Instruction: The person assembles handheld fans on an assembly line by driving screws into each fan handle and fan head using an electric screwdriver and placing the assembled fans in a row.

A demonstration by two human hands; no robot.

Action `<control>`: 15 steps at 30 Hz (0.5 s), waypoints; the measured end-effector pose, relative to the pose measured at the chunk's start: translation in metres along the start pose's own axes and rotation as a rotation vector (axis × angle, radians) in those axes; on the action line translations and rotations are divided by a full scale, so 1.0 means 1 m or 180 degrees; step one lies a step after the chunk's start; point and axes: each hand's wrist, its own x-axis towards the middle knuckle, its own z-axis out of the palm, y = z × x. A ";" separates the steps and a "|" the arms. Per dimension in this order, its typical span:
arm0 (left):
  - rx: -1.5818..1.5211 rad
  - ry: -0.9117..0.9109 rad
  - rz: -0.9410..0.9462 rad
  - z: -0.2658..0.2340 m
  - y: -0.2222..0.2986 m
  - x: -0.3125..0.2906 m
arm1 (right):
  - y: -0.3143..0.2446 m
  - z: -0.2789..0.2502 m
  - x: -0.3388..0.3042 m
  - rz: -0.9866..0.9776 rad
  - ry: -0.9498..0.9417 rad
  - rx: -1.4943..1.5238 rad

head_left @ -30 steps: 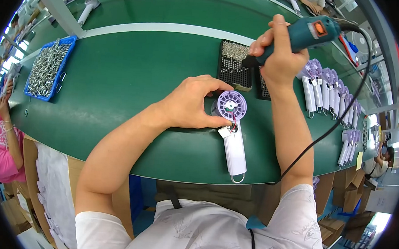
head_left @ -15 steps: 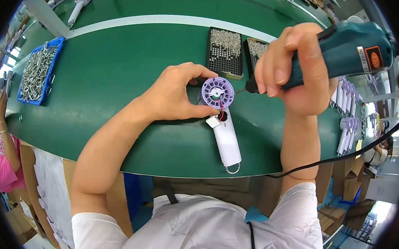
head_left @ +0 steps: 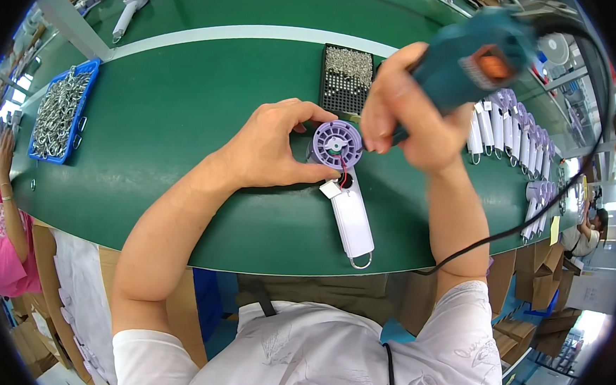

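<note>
On the green bench lies a handheld fan [head_left: 352, 220] with a white handle, a round purple head and a wire loop at its near end. Red wires and a small white block show where head and handle meet. My left hand [head_left: 275, 145] grips the purple head between thumb and fingers. In my right hand [head_left: 418, 118] is a teal electric screwdriver [head_left: 475, 58], its body tilted up to the right and blurred. Its tip is down close to the head's right edge; whether it touches I cannot tell.
Behind the fan stands a black tray of small screws [head_left: 347, 78]. A blue basket [head_left: 80, 118] of metal clips sits at left. Several white and purple fans [head_left: 516, 131] line the right side. A black cord [head_left: 524, 234] crosses my right forearm. A person in pink [head_left: 5, 237] is at far left.
My right hand has moved left with the screwdriver, bringing its tip in toward the purple head, and the tool's body has swung up. My left hand and the fan have stayed put.
</note>
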 end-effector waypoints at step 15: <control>-0.0193 0.0005 0.0170 0.006 -0.011 -0.004 | 0.024 -0.008 -0.004 0.0141 -0.0442 0.1162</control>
